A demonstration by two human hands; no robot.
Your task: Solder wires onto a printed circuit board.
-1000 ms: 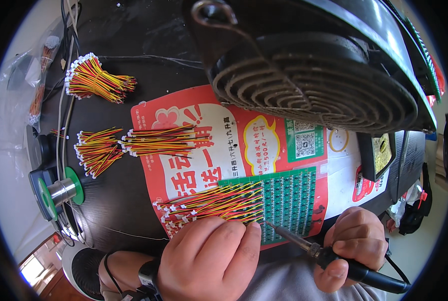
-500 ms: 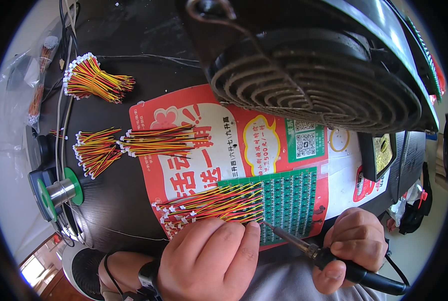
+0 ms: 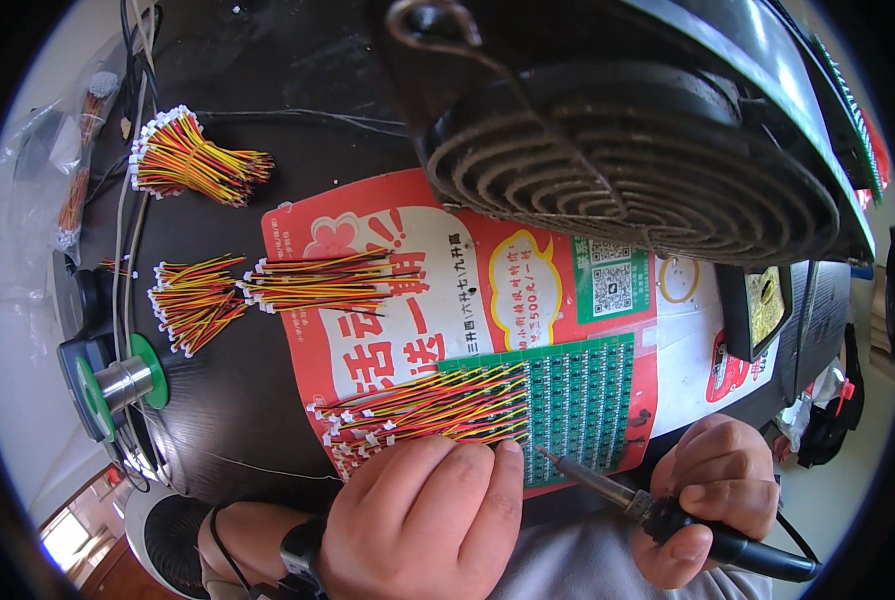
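Observation:
My right hand is wrapped round a soldering iron. The iron's thin tip hangs over the near part of a green circuit board panel, a short way right of the last wires. Red, yellow and black wires with white plugs lie in a row across the panel's left part, their bare ends meeting it. My left hand is closed at the near edge of these wires, with its forefinger at their board ends. Its fingertips are hidden underneath, so whatever they pinch does not show.
A black fan with a ring grille overhangs the back right. Wire bundles lie at the left, beside a solder spool. A printed red sheet lies under the panel. Right of it sits a holder with yellow sponge.
The soldering iron's tip has drawn back to the right, away from the wire ends, as my right hand shifted right and slightly down. My left hand has barely moved.

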